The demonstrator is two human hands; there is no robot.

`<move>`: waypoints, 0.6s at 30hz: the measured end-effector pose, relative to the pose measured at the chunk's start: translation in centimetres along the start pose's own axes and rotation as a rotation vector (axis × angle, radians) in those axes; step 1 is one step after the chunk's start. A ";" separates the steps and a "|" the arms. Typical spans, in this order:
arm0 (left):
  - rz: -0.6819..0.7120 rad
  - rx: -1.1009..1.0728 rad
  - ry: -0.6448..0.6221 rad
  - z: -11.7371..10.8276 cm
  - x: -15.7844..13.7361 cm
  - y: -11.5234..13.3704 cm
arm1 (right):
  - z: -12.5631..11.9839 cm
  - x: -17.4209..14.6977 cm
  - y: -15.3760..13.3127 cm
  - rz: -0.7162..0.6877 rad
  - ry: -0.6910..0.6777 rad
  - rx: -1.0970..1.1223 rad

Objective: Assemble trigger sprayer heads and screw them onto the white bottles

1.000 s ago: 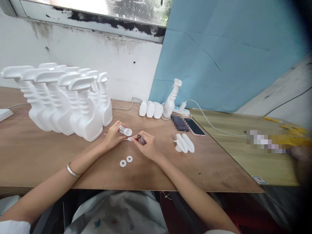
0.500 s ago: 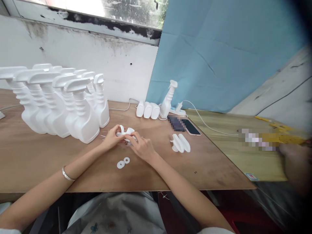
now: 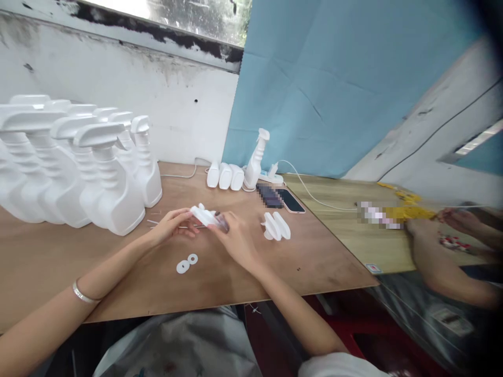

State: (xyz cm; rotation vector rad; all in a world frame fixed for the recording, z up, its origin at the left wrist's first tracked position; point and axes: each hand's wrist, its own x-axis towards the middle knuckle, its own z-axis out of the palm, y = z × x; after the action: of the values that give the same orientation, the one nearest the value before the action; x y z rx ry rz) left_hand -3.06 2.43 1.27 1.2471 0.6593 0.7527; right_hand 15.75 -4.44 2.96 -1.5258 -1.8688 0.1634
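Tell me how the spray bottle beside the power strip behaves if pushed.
Pushed high, the spray bottle would probably tip: it stands tall and narrow. It looks like moulded plastic, so likely fairly stiff. Its opaque walls hide any contents, leaving weight uncertain.

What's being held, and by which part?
A white piece, by its right end, in the right hand, with something dark; left hand at its other end.

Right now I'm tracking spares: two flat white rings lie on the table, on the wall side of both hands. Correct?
No: the two flat white rings on the table lie nearer the person than the left hand and right hand, as the head view shows.
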 end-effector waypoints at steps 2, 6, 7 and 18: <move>-0.028 0.031 -0.011 0.1 0.0 -0.1 | -1.5 -1.1 1.1 0.168 -0.049 0.097; -0.049 0.091 -0.012 -0.2 0.2 -0.6 | -3.7 -3.3 4.7 0.379 -0.034 0.107; -0.048 0.100 -0.014 -0.3 0.2 -0.8 | -4.0 -3.7 5.4 0.397 -0.032 0.082; -0.015 0.200 0.013 -0.4 0.2 -0.8 | -3.1 -3.5 4.7 0.422 0.013 -0.592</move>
State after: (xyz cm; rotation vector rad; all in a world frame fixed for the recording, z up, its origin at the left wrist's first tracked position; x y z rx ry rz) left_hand -3.08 2.69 0.38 1.4188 0.7674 0.6956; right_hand 21.54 -7.22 1.35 -2.3068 -1.6365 -0.2326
